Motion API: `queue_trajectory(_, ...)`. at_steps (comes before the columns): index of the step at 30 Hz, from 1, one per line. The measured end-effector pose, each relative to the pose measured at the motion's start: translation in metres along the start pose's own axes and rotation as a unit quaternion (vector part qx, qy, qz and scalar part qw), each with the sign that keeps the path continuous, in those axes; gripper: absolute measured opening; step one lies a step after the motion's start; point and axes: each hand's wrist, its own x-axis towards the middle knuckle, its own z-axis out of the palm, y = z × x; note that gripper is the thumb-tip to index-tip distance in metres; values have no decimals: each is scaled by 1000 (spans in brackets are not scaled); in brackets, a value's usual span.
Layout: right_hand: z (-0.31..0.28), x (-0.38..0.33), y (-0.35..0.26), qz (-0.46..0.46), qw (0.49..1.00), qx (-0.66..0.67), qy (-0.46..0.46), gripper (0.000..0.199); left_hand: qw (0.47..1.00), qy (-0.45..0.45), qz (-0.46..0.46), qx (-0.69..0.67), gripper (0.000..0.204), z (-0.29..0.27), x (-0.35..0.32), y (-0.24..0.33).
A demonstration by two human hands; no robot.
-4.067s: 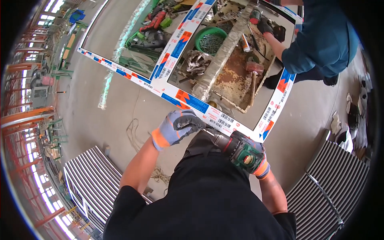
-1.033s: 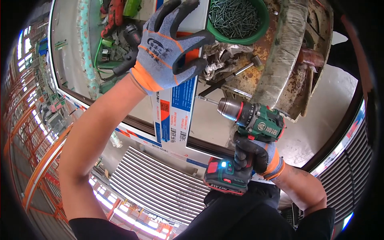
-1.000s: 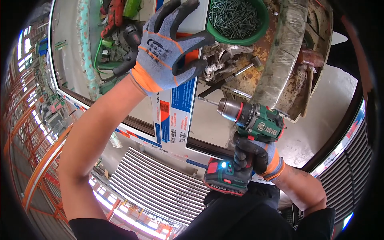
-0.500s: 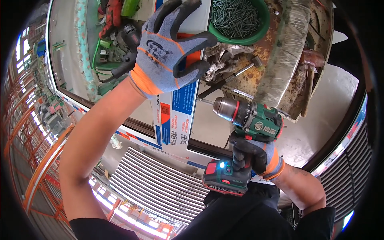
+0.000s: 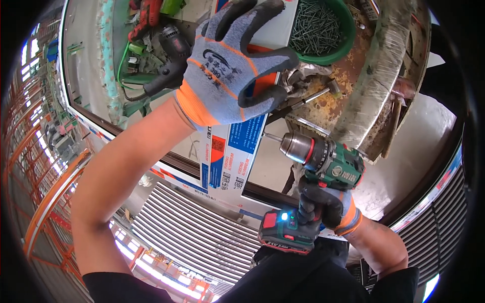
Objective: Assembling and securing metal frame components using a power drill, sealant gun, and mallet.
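Now drill (image 5: 323, 161) nearer frame bar (image 5: 237, 146), left hand (image 5: 232, 70) unmoved

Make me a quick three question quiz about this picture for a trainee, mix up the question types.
1. True or false: the right hand grips the green cordless drill.
2. The green bowl holds: A) screws B) paint C) rags
3. Fill in: the gloved left hand rests on the white ____ with blue and orange film.

Key: 1 true; 2 A; 3 frame bar
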Motion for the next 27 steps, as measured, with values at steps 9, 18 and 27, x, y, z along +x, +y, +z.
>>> queue_trajectory(9,8,4,-10,26,999,31,-3,8,999,-22,10,49,50,3,-4,4)
queue_trajectory(18,8,4,-4,24,998,54,8,23,865,-327,-286,-251,46,-36,37,15)
queue_trajectory(27,7,5,-5,16,1000,19,1,20,963,-147,-153,-164,41,-16,32,24)
